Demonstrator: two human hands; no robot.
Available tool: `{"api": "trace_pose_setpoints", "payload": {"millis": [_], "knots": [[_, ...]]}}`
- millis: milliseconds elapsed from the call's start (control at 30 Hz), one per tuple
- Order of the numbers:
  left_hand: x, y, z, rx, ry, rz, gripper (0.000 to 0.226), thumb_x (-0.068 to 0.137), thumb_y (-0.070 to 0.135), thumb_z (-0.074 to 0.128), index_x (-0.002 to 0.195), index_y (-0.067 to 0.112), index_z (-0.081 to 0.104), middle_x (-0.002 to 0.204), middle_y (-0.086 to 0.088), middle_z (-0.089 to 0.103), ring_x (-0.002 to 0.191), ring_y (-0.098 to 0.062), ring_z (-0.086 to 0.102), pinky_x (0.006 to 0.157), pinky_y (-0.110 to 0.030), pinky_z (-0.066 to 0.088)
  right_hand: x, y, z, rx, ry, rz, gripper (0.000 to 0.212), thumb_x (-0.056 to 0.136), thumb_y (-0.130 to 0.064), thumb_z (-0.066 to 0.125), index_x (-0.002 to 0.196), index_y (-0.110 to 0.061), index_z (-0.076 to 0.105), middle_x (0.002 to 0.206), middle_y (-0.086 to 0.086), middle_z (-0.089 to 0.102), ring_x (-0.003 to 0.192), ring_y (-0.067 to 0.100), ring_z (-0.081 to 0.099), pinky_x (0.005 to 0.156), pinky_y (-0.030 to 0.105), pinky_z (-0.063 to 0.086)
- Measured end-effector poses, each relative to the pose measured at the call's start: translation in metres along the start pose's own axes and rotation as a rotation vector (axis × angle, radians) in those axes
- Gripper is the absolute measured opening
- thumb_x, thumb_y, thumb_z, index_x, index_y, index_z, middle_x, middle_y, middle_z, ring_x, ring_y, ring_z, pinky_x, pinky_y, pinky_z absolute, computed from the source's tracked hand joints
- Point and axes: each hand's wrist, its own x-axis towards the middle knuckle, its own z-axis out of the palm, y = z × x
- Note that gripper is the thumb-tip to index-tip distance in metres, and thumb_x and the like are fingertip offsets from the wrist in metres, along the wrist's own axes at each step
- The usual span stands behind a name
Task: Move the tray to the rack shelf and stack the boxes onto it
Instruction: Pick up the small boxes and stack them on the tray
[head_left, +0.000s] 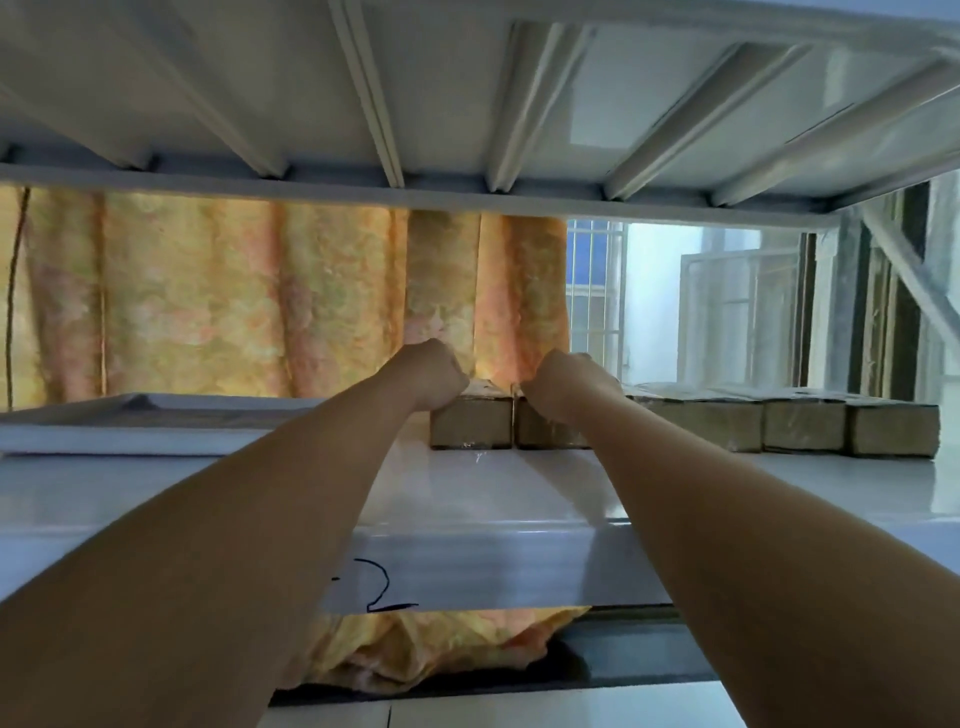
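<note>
Several brown cardboard boxes stand in a row on the white rack shelf (467, 483). My left hand (428, 371) rests curled on top of the leftmost box (470, 428). My right hand (566, 382) lies curled on the second box (545, 434) beside it. Whether the fingers grip the far edges is hidden. More boxes (800, 426) continue to the right. A white tray (119, 423) lies flat on the shelf at the left, apart from the boxes.
The ribbed underside of the upper shelf (467, 104) hangs close above. A yellow-orange curtain (234, 296) and a barred window (675, 301) are behind the rack. A diagonal rack brace (909, 270) stands at the right. Yellow cloth (415, 649) shows below the shelf front.
</note>
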Motion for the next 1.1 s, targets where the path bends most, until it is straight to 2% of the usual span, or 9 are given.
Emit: {"api": "trace_pose_setpoints", "payload": {"millis": [133,300,467,633,700,767,833,967,1100], "knots": [[0.014,0.011,0.000,0.042,-0.028,0.023,0.029,0.092,0.025,0.050,0.094,0.001,0.066,0.104,-0.015,0.065,0.099,-0.030,0.060,0.079,-0.031,0.044,0.008,0.001,0.008,-0.011,0.031,0.006,0.040,0.094,-0.042,0.048,0.120,-0.013,0.055,0.121,0.012,0.058,0.111,0.033,0.055,0.082,0.037,0.045],[0.020,0.024,0.011,0.121,-0.115,0.039,0.039,0.093,0.032,0.050,0.115,0.004,0.066,0.119,-0.013,0.066,0.109,-0.029,0.060,0.089,-0.035,0.047,0.014,-0.002,0.006,-0.026,0.000,0.021,0.029,0.095,-0.024,0.046,0.118,-0.011,0.056,0.115,0.011,0.058,0.088,0.028,0.051,0.072,0.033,0.041],[0.022,0.022,0.020,0.099,-0.156,-0.014,0.049,0.090,0.042,0.051,0.107,-0.002,0.064,0.083,-0.007,0.058,0.082,-0.025,0.055,0.056,-0.027,0.035,0.029,-0.007,0.004,-0.061,-0.083,0.050,0.026,0.091,-0.018,0.046,0.113,-0.012,0.059,0.090,0.005,0.053,0.082,0.024,0.052,0.068,0.032,0.043],[0.020,0.023,0.031,0.167,-0.089,-0.055,0.065,0.076,0.071,0.041,0.097,0.013,0.061,0.108,-0.011,0.065,0.098,-0.029,0.062,0.078,-0.033,0.047,0.038,-0.013,0.009,-0.168,-0.163,0.044,0.030,0.091,-0.015,0.047,0.118,-0.007,0.057,0.105,0.011,0.057,0.096,0.028,0.057,0.078,0.034,0.047],[0.020,0.022,0.031,0.157,-0.090,-0.067,0.071,0.066,0.079,0.041,0.092,0.015,0.058,0.104,-0.010,0.066,0.097,-0.028,0.063,0.083,-0.035,0.049,0.046,-0.015,0.008,-0.220,-0.195,0.015,0.033,0.094,-0.015,0.045,0.123,-0.003,0.056,0.091,0.009,0.053,0.094,0.026,0.052,0.087,0.033,0.047],[0.020,0.021,0.030,0.147,-0.099,-0.077,0.070,0.066,0.081,0.044,0.088,0.015,0.055,0.093,-0.007,0.063,0.094,-0.027,0.063,0.079,-0.033,0.048,0.047,-0.017,0.006,-0.235,-0.215,0.008,0.033,0.096,-0.013,0.043,0.124,0.000,0.055,0.078,0.007,0.047,0.090,0.023,0.046,0.093,0.034,0.046],[0.021,0.019,0.030,0.133,-0.099,-0.073,0.068,0.068,0.078,0.046,0.088,0.014,0.057,0.085,-0.006,0.058,0.092,-0.027,0.063,0.072,-0.032,0.045,0.056,-0.015,0.010,-0.284,-0.237,-0.037,0.034,0.096,-0.013,0.042,0.125,0.001,0.055,0.082,0.007,0.051,0.090,0.023,0.044,0.095,0.036,0.045],[0.026,0.015,0.031,0.094,-0.074,-0.070,0.056,0.074,0.070,0.048,0.075,0.014,0.053,0.086,-0.007,0.057,0.081,-0.025,0.057,0.063,-0.029,0.040,0.065,-0.014,0.019,-0.327,-0.248,0.024,0.022,0.091,-0.019,0.046,0.104,-0.007,0.060,0.074,0.005,0.046,0.085,0.023,0.051,0.076,0.030,0.046],[0.025,0.012,0.034,0.173,-0.089,-0.073,0.081,0.077,0.072,0.033,0.127,0.011,0.055,0.124,-0.013,0.059,0.106,-0.029,0.058,0.085,-0.035,0.048,0.070,-0.017,0.026,-0.267,-0.203,0.127,0.014,0.083,-0.027,0.053,0.089,-0.016,0.058,0.085,0.003,0.054,0.085,0.020,0.053,0.071,0.030,0.044]]}}
